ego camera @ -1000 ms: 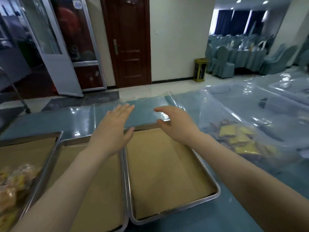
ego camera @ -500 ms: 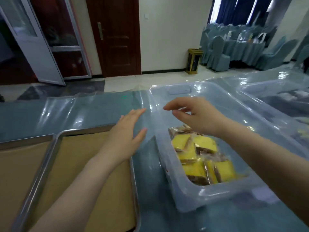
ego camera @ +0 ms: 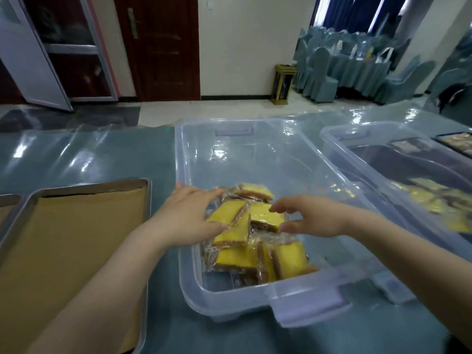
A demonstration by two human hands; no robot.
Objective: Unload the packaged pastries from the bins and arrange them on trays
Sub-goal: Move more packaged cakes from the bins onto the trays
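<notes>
Reaching into the clear bin [ego camera: 229, 300], both hands are being closed on wrapped yellow pastries.

Nearest, a paper-lined tray [ego camera: 76, 251] is lying at the left on the teal table [ego camera: 102, 154], just beside the bin. Packaged pastries [ego camera: 288, 259] are being kept heaped in the bin's near half. One packet [ego camera: 227, 212] on top of the heap is being gripped by the left hand [ego camera: 189, 218], fingers above and thumb below; the neighbouring packet [ego camera: 267, 217] is being pinched between forefinger and thumb of the right hand [ego camera: 314, 217]. Farther right, a second bin [ego camera: 357, 135] is holding more yellow packets. Beyond, a brown door [ego camera: 163, 47] and covered chairs [ego camera: 321, 75] are being shown.
</notes>
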